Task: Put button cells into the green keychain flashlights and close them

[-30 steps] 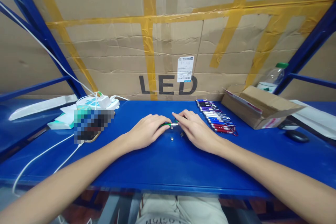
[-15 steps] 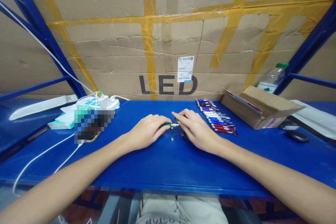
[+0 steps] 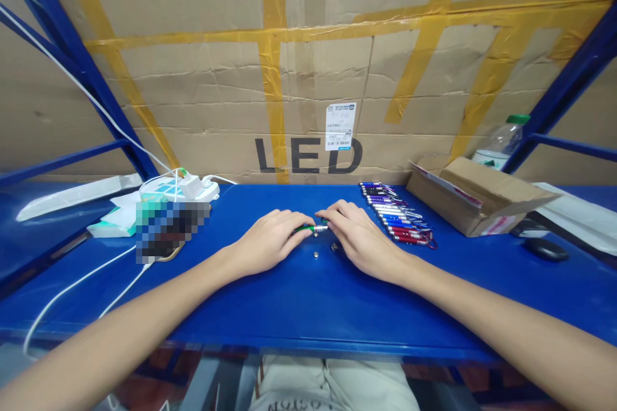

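A small green keychain flashlight (image 3: pixel 306 228) with a silver end lies level just above the blue table. Its left end is pinched between the thumb and fingers of my left hand (image 3: pixel 270 237). At the silver end, my right hand (image 3: pixel 359 237) has its fingers drawn together; a bit of green shows under them, but their exact grip is partly hidden. Below the flashlight, a small round silver piece (image 3: pixel 315 255) rests on the table. Another small metal piece (image 3: pixel 334 246) lies beside my right fingers.
A row of colored keychain flashlights (image 3: pixel 398 215) lies right of my right hand. Beyond it are an open cardboard box (image 3: pixel 482 196), a black mouse (image 3: pixel 546 249) and a plastic bottle (image 3: pixel 504 144). A blurred phone (image 3: pixel 171 231) and a power strip (image 3: pixel 205 189) are at left.
My right fingers have shifted slightly around the silver end of the flashlight. My left hand stays in place.
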### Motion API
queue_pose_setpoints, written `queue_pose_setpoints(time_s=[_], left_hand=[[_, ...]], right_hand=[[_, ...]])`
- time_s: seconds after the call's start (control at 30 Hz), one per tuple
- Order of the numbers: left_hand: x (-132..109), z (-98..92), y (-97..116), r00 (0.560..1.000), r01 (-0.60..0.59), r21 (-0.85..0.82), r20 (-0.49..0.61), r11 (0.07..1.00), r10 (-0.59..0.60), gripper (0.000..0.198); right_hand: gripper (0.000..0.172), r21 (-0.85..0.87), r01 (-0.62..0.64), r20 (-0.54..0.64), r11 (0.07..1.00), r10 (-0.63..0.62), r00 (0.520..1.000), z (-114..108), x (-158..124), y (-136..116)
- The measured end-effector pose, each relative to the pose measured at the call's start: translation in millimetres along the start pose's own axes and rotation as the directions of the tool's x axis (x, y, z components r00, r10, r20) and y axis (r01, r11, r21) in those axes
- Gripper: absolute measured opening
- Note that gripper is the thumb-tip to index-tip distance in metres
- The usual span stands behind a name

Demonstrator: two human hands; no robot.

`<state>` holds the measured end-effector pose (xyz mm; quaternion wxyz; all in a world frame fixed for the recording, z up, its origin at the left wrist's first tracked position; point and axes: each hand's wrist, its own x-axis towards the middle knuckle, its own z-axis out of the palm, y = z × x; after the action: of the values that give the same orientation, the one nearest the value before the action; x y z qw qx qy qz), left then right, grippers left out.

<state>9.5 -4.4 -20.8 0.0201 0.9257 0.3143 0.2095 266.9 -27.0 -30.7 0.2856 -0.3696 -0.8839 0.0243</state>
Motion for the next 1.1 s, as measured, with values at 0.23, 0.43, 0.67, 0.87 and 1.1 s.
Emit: queue_pose_setpoints(time_s=[0.23,0.43,0.67,0.87,1.1], left_hand=[[0.1,-1.8,1.0,1.0,-0.005,0.001,0.011,1.0,0.005,0.033],[0.1,-0.9,0.9,1.0,-0.019,0.003,0.001,1.0,0.019,0.032],[0.1,1.1,-0.9,1.0,-0.022,0.003,0.004,1.0,0.022,0.032],[0.1,0.9,-0.9,1.0,-0.019,-0.004,-0.002,1.0,0.019,0.031],[0.5,-0.1,-0.2,1.0,-0.011,-0.003,0.003,1.0,0.011,0.031]], right_hand=[[0.044,-0.007,0.011,0.023,1.0,-0.011,1.0,1.9,-0.5,3.1],[0.047,-0.017,0.016,-0.001,1.0,-0.016,1.0,2.9,-0.2,5.0],[0.055,-0.033,0.013,-0.014,0.999,-0.014,1.0,4.2,-0.6,3.5],[0.064,-0.079,0.032,-0.008,0.996,-0.033,0.999,4.3,-1.0,5.7],[0.06,-0.105,0.043,0.001,0.994,-0.043,0.999,2.9,-0.2,7.3]])
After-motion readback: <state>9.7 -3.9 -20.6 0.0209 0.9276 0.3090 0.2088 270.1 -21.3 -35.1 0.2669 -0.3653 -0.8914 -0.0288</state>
